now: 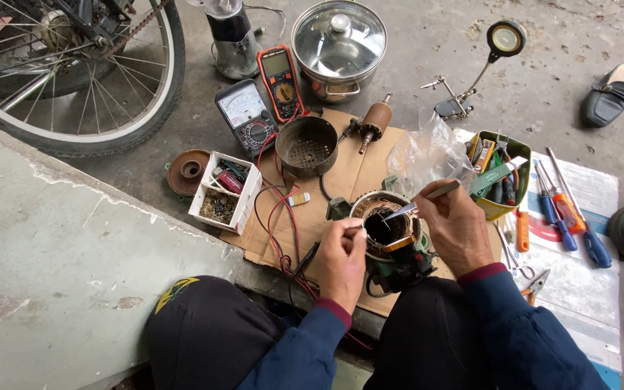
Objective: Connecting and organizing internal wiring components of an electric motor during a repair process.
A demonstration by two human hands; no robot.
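Here I see the motor stator (388,224) between both hands; right hand (458,225) grips tweezers (422,202), left hand (341,256) pinches a wire.

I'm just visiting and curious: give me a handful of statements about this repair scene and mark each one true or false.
1. The right hand holds a thin metal tool pointing into the round motor housing. True.
2. The left hand rests on the orange multimeter. False: it is at the motor housing's rim; the multimeter lies apart, near the steel pot.
3. The steel pot has its lid on. True.
4. The screwdrivers lie to the left of the motor housing. False: they lie to its right, on a printed sheet.
5. A bicycle wheel stands at the upper left. True.
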